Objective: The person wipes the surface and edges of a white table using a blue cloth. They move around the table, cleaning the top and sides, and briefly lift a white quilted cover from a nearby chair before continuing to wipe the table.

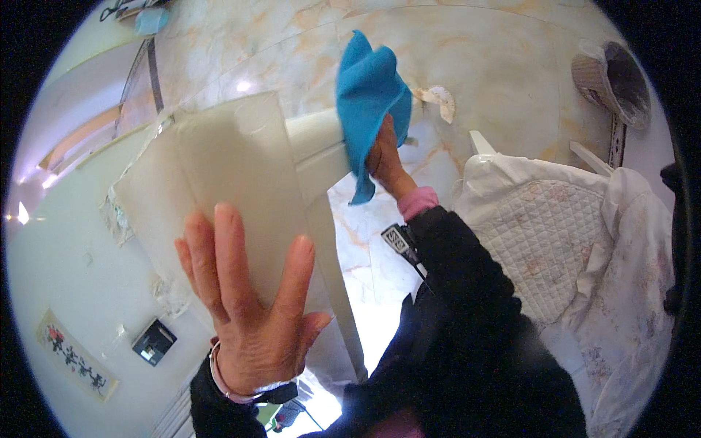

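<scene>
My right hand (386, 159) grips a blue cloth (369, 82). The cloth drapes over the end of a cream-white furniture rail (317, 134) and hides that end. My left hand (252, 306), with a pale band at the wrist, has its fingers spread and holds nothing. It is over a broad cream surface (235, 148) that joins the rail and appears wrapped in clear plastic film. Whether the palm touches the surface, I cannot tell.
To the right stands a chair with a quilted floral cover (542, 241). A waste bin (597, 82) sits beyond it on the marbled tile floor (493, 82). A black device with a printed code (397, 241) hangs by my right sleeve. A scroll (76, 356) and a dark panel (154, 342) are on the left wall.
</scene>
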`<state>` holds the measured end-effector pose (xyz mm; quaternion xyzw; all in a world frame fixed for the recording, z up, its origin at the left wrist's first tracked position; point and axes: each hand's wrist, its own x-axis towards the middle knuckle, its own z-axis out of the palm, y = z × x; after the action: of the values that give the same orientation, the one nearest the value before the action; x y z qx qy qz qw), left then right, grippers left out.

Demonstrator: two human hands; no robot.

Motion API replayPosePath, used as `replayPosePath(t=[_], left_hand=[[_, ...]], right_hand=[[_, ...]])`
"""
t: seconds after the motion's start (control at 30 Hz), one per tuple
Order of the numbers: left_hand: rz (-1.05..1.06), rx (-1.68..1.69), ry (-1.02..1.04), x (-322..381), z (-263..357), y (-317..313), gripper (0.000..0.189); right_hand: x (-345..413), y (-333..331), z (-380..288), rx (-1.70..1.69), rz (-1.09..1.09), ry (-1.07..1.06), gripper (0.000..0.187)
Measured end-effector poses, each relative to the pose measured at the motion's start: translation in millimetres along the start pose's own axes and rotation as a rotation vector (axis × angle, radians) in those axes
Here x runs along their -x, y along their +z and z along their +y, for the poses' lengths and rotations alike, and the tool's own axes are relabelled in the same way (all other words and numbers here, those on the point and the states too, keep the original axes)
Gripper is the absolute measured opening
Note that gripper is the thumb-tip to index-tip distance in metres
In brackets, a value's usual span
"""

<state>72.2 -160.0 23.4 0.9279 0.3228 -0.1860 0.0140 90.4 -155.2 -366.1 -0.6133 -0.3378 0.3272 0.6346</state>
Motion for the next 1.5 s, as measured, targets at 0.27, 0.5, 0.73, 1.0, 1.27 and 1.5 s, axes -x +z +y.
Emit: replayPosePath(t=[0.27, 0.5, 0.73, 1.0, 1.27, 1.5], left_hand=[[-0.025, 0.006, -0.052, 3, 3, -5, 0.050], [-0.072, -0.085, -0.002, 4, 0, -8, 0.060], [-0.068, -0.078, 0.010, 2, 2, -7, 0.059], [-0.044, -0.075, 0.010, -1, 2, -5, 0.056], [0.066, -0.060, 0.025, -5, 4, 4, 0.051], [0.165, -0.008, -0.009, 6, 6, 9, 0.055]], right_hand=[[-13, 2, 57, -0.152, 0.063, 0.126, 0.044], [-45, -30, 39, -0.060, -0.163, 0.300, 0.039], [-29, -17, 25, -0.079, 0.024, 0.160, 0.045], [-24, -5, -18, -0.340, 0.103, 0.488, 0.046], [4, -4, -77, -0.133, 0.169, 0.032, 0.046], [24, -27, -114, -0.344, -0.203, 0.129, 0.039]])
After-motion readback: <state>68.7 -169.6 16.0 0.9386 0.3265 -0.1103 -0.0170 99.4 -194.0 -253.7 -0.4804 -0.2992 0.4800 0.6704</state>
